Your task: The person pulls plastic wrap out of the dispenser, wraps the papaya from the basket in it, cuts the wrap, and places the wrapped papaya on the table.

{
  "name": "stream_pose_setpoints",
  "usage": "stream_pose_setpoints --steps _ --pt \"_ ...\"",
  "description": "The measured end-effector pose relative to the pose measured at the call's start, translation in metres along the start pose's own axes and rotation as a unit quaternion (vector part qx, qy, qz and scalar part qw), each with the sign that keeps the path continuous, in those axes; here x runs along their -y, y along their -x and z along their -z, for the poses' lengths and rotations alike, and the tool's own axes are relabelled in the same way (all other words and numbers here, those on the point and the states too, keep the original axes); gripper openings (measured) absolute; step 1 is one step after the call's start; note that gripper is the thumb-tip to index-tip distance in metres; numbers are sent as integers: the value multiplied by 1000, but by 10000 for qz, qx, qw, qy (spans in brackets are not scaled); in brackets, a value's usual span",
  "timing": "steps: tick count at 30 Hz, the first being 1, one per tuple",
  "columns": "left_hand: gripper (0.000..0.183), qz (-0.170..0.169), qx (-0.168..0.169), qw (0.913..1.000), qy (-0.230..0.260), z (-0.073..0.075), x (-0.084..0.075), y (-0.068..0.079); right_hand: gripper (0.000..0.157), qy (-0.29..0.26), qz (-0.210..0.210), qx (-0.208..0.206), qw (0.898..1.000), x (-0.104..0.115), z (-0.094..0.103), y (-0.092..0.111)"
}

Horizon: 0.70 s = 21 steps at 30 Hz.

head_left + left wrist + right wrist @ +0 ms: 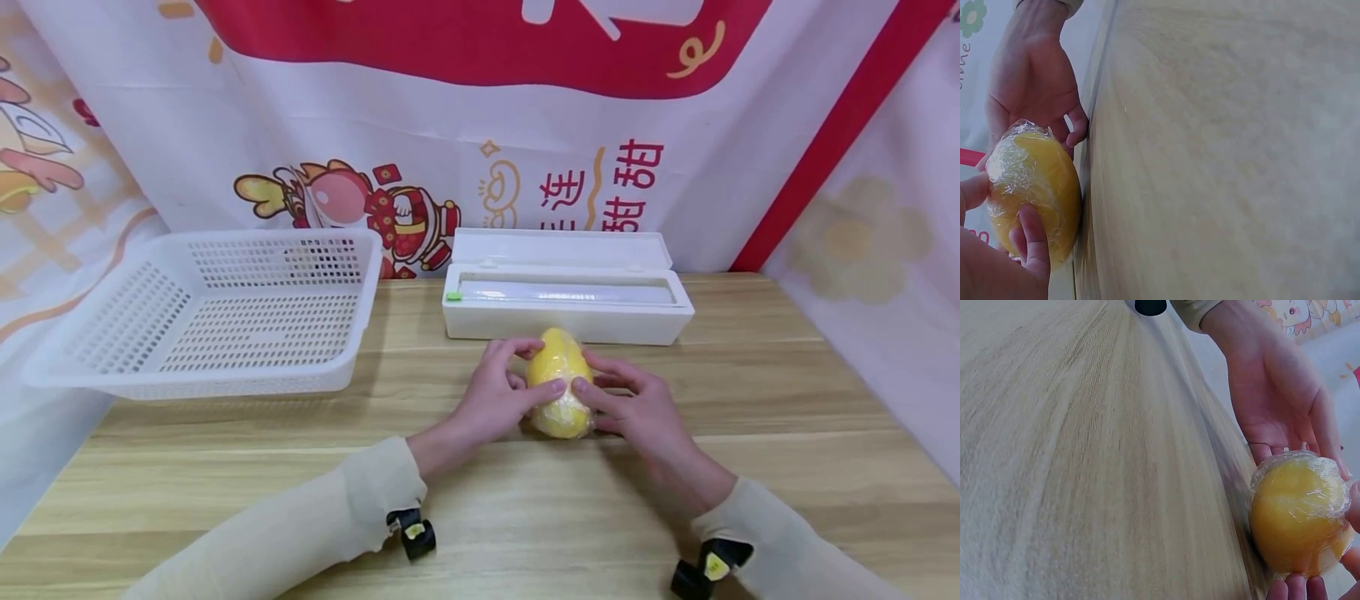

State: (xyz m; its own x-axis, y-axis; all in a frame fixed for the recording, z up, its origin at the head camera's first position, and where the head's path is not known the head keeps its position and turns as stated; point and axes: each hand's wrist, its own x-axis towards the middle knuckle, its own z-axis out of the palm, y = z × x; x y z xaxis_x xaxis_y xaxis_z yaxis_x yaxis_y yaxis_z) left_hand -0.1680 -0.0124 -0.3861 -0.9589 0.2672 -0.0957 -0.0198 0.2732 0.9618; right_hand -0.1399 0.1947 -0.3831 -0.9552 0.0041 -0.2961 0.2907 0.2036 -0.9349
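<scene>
A yellow oval fruit (557, 362), mango-like in shape, is wrapped in clear cling film and lies on the wooden table between both hands. From the left, my left hand (491, 396) holds it with thumb on top and fingers curled along its side. My right hand (648, 417) grips the opposite side, its thumb close to the left one. In the left wrist view, crinkled film bunches over the top of the fruit (1060, 181). The right wrist view shows film gathered at one end of the fruit (1291, 512), with fingertips against its lower side.
Just behind the fruit stands a white cling film dispenser (570, 323), lid up, with a film roll inside and a green slider (453, 297) at its left end. A white perforated basket (348, 354) sits at the back left. Printed cloth (420, 108) hangs behind the table (525, 525).
</scene>
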Motion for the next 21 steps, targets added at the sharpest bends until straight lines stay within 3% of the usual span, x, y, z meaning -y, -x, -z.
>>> stream_pose_setpoints --steps 6,21 --pt "55 90 99 9999 93 -1 2 -2 61 -128 56 -127 9998 -1 0 -1" --pt "51 183 -103 9995 -221 -3 -3 -2 60 -1 153 -277 9995 -1 -3 0"
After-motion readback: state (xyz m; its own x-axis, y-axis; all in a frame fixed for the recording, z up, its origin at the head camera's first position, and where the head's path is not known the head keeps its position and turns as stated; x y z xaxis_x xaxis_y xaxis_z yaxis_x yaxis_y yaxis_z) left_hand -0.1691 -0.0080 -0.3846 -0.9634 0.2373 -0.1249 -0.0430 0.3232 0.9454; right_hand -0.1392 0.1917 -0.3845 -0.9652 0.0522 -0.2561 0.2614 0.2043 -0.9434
